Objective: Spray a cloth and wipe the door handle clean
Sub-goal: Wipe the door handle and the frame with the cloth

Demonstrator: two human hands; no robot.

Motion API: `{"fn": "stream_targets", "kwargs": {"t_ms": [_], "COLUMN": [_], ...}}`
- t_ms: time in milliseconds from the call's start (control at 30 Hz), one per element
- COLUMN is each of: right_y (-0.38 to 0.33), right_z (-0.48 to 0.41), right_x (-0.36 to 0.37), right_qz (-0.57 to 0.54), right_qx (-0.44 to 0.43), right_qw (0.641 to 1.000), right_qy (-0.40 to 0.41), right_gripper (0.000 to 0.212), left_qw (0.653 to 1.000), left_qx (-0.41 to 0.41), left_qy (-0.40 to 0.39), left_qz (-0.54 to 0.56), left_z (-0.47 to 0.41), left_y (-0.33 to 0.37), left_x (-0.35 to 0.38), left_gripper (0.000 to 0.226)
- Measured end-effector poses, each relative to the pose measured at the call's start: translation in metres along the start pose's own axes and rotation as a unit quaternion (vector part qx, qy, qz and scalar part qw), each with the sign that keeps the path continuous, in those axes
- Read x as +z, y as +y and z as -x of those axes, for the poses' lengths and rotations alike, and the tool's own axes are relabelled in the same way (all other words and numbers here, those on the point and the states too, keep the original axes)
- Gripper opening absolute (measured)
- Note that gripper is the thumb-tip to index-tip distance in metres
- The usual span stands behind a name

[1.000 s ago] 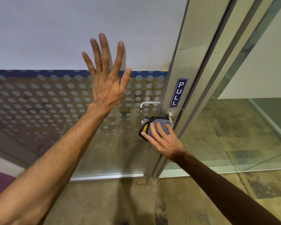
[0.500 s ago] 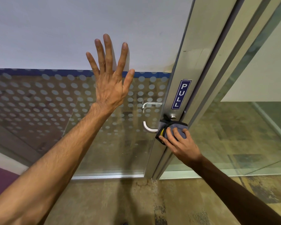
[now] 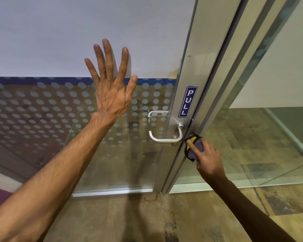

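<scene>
pressing a folded grey cloth (image 3: 196, 151) with yellow and black edging against the brushed-metal door frame (image 3: 175, 154), the right hand (image 3: 206, 159) is gripping it just right of the curved steel handle (image 3: 164, 139). the left hand (image 3: 112, 91) is lying flat, fingers spread, on dotted frosted glass (image 3: 42, 110). a blue label (image 3: 187, 101) is reading "pull".

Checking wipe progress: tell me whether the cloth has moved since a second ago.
Yes. The cloth moved right, off the door handle, now against the frame edge.

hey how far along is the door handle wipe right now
Done: the cloth is already in the right hand; whether it was sprayed can't be seen. In hand: that cloth presses the door frame edge just right of the bare lever handle, while the left hand lies flat on the glass. Left: probably more passes over the handle.
</scene>
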State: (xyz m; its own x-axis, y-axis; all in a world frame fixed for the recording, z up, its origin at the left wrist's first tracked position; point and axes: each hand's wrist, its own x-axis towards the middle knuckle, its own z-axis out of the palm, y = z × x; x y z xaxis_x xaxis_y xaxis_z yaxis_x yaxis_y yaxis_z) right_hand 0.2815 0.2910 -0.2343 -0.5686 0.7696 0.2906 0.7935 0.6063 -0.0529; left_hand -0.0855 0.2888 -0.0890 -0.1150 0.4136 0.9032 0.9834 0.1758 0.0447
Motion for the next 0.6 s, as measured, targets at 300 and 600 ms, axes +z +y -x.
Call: {"fn": "stream_targets", "kwargs": {"t_ms": [300,600], "right_y": [-0.016,-0.054], "right_z": [0.015,-0.067], "right_x": [-0.010,-0.023], "right_qz": [-0.778,-0.844], "right_qx": [0.372,0.380], "right_qw": [0.507,0.363], "right_qy": [-0.007,-0.104], "right_gripper": [0.040,0.050], "left_qw": [1.000,1.000], "left_qx": [-0.006,-0.007], "left_qy": [0.016,0.016], "left_qz": [0.000,0.002], "left_z": [0.002,0.002], "left_y": [-0.004,-0.003], "left_x": [0.005,0.004], "left_gripper": [0.074,0.072]}}
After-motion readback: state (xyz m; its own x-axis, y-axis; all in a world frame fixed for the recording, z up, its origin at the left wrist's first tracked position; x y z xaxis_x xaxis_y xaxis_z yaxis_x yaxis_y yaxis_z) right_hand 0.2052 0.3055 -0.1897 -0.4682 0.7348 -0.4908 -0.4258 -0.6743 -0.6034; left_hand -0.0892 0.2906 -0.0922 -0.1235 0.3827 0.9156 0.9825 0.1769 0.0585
